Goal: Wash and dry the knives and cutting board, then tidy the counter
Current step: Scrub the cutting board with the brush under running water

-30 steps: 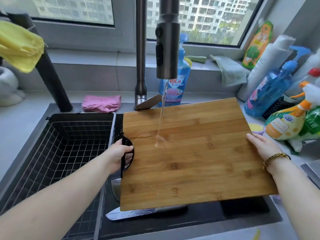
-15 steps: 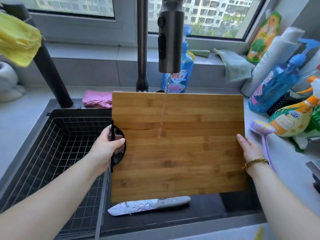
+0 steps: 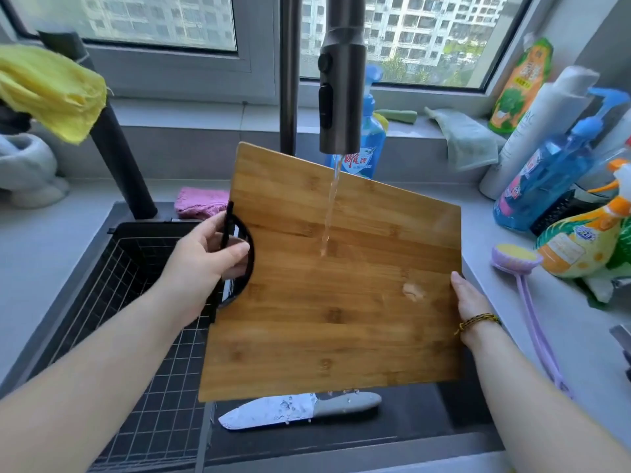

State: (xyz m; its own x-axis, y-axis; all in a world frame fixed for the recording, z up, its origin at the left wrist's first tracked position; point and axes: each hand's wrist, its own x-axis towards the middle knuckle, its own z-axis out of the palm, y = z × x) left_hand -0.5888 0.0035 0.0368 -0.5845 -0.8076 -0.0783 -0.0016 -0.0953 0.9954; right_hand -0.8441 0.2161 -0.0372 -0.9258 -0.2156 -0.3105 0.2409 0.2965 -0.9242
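Two hands hold the rectangular bamboo cutting board (image 3: 334, 285) tilted over the dark sink (image 3: 426, 425), under the grey metal tap's (image 3: 341, 97) thin stream. The left hand (image 3: 205, 257) grips the black ring handle (image 3: 247, 233) at nine o'clock, while the right hand (image 3: 466, 298) steadies the three o'clock edge, fingers hidden, grip unclear. Rinsing looks underway; the wet grey-handled steel knife (image 3: 300, 409) lying at six o'clock, the drying and the tidying all remain.

Honey-brown cutting board (image 3: 341, 302), striped bamboo grain, black handle (image 3: 252, 257) at the left grip (image 3: 205, 257); below it, silver-bladed, grey-handled knife (image 3: 300, 409); pink cloth (image 3: 199, 201) beyond.
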